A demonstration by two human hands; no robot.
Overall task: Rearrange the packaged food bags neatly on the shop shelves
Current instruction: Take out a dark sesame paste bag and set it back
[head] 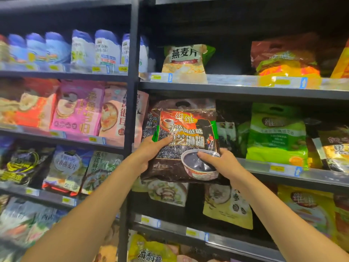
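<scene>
Both arms up, and the left hand [151, 151] grips the dark bag [186, 142] at its left edge, thumb on the front. Right hand [220, 163] clamps the lower right corner. Bag's upright, in front of the middle shelf [245, 91]. Beyond it to the right, a green bag [276, 136] stands.

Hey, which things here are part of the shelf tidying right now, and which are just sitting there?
In hand: black sesame paste bag, left hand, right hand.

Just shelved: green bag, oatmeal bag, pink bag, price tags.
</scene>
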